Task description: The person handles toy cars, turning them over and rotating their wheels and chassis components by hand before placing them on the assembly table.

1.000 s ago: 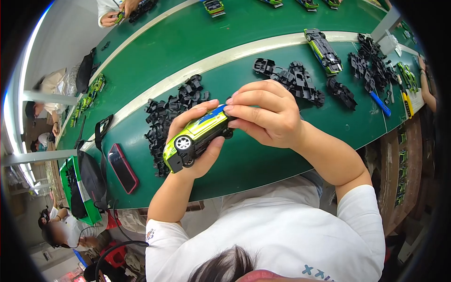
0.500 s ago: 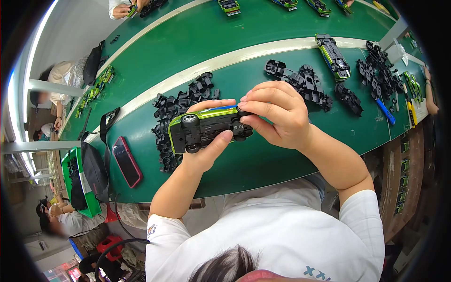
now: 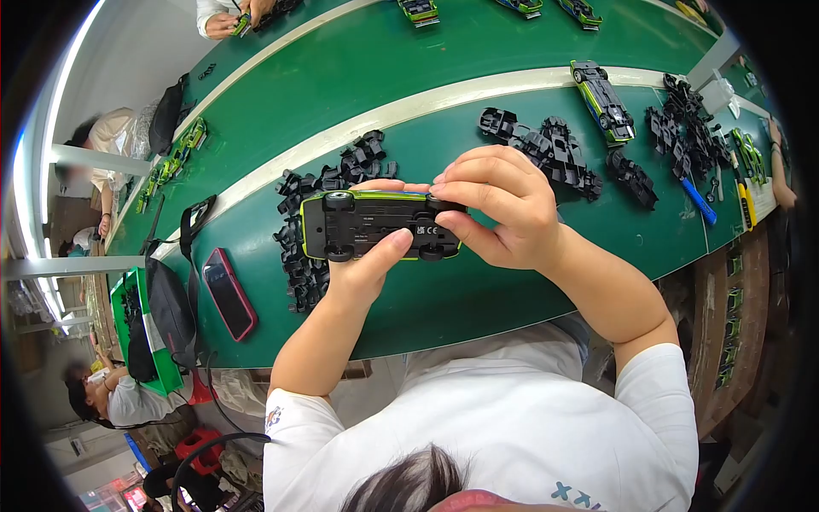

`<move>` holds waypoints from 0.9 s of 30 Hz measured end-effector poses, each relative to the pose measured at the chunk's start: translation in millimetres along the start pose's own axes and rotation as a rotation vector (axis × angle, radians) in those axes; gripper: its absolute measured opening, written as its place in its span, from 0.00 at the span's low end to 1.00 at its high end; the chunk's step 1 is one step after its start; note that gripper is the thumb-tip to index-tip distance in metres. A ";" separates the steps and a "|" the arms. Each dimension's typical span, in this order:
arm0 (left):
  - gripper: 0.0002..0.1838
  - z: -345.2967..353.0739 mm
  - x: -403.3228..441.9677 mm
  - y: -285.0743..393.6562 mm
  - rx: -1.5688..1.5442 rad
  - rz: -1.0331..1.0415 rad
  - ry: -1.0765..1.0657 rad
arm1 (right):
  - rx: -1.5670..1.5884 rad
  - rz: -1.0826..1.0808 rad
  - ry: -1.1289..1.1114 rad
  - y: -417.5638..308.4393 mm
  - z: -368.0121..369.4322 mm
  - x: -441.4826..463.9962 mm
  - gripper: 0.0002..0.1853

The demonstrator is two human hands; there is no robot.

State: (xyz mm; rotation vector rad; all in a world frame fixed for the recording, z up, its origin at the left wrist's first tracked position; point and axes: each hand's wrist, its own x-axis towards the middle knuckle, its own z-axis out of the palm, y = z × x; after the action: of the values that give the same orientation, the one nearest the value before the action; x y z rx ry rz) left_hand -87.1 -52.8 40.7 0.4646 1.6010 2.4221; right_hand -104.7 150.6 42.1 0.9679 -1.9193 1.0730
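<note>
A green toy car (image 3: 363, 229) lies belly up between my hands, its black underside and wheels facing me. My left hand (image 3: 365, 271) is closed around it from below, thumb pressed on the chassis and fingers behind the far side. At the car's right end, the fingertips of my right hand (image 3: 516, 209) pinch around the upper wheel, partly covering it. Behind the car and left hand spreads a pile of black plastic parts (image 3: 299, 277) on the green table.
More black parts (image 3: 559, 158) and an upturned toy car (image 3: 602, 102) lie beyond my right hand. Farther right are a blue-handled tool (image 3: 699, 203) and a yellow-handled one (image 3: 747, 205). A phone (image 3: 229, 294) and a green bin (image 3: 162, 363) are at left. Co-workers sit nearby.
The toy car has rolled in my hands, so its underside now faces me more squarely and its side shows less. Across the table, a toy car at the far top right has gone from view.
</note>
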 end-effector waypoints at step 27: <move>0.28 -13.7 5.7 3.0 -0.041 -0.190 0.097 | 1.072 0.587 -0.323 10.3 -23.3 -2.3 0.28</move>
State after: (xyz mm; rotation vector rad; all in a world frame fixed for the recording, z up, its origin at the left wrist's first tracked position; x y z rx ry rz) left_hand -97.4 -63.8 39.3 0.1819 1.5518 2.3612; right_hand -107.2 175.7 45.7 1.1699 -1.8786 2.5675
